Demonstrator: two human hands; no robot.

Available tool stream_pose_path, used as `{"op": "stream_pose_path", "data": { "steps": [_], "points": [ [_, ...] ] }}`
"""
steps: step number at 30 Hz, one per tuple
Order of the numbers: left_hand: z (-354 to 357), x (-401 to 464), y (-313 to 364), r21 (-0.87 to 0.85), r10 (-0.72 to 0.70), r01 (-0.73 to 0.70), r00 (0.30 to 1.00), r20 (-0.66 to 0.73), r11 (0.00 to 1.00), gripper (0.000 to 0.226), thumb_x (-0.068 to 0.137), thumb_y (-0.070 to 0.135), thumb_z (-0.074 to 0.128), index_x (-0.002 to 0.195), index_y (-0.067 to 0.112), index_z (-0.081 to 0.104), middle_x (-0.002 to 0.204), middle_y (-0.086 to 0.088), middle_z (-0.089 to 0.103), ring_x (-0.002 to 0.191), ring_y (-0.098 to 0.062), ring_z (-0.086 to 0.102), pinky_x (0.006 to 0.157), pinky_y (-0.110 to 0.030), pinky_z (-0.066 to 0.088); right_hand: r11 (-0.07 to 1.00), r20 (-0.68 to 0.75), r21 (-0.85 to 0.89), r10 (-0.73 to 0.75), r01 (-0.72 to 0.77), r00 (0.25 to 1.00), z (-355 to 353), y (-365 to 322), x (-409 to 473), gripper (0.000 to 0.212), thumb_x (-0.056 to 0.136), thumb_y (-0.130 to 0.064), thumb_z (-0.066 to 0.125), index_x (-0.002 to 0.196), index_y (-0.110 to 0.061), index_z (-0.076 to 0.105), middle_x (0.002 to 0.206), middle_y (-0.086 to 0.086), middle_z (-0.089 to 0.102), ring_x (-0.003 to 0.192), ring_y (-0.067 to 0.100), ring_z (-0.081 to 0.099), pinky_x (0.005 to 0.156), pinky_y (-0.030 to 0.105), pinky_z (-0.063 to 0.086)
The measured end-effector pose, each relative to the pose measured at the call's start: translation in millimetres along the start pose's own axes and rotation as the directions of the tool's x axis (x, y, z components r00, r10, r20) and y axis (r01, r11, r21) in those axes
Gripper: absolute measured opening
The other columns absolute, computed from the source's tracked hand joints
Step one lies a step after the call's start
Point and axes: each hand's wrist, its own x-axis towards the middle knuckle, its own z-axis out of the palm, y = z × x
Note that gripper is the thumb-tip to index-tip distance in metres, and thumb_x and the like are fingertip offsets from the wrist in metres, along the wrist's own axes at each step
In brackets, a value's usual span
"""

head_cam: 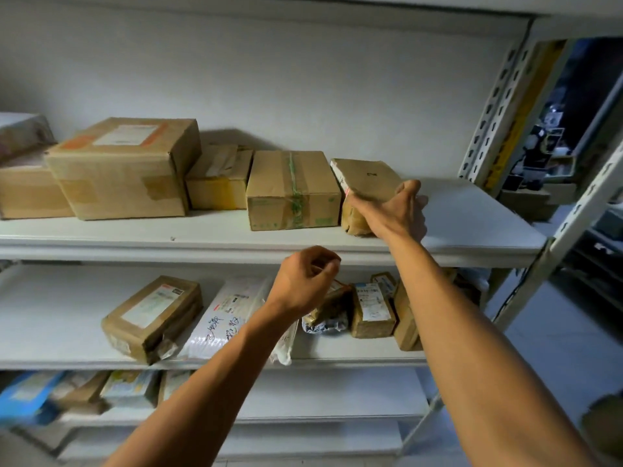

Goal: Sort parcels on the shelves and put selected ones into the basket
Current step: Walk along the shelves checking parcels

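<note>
Parcel [367, 183] on the upper shelf [472, 224], gripped by right hand [399, 212].

On the upper shelf [472, 217] a row of boxes runs left to right: a large box [124, 166], a small box [219, 178] set further back, a taped box [291, 190], then a tilted parcel [365, 178] under the right hand [399, 210]. The left hand [308, 279] hangs before the lower shelf [50, 318] of parcels.
</note>
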Motion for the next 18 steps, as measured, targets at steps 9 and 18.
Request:
{"op": "stream_pose_path", "data": {
  "steps": [9,18],
  "points": [
    [41.8,3.8,39.9,-0.833,-0.048,0.345,0.931,0.361,0.433,0.084,0.075,0.065,0.067,0.148,0.053,0.029,0.153,-0.025,0.04,0.116,-0.031,0.064,0.085,-0.051,0.056,0.482,0.312,0.826,0.039,-0.291,0.949,-79.2,77.9,-111.7,0.082,0.055,-0.073,0.073,0.122,-0.027,0.067,0.12,0.003,0.071,0.11,0.023,0.068,0.079,0.042,0.057],
    [73.4,-23.0,61.5,-0.761,0.147,0.251,0.899,0.412,0.599,0.08,0.075,0.053,0.058,0.139,0.006,0.047,0.112,-0.023,0.058,0.101,-0.04,0.052,0.086,-0.053,0.045,0.29,0.467,0.857,-0.092,-0.425,0.879,-83.3,159.3,-188.3,0.096,0.027,-0.061,0.097,0.108,-0.015,0.076,0.093,0.007,0.078,0.084,0.021,0.076,0.063,0.035,0.062]
  ]
}}
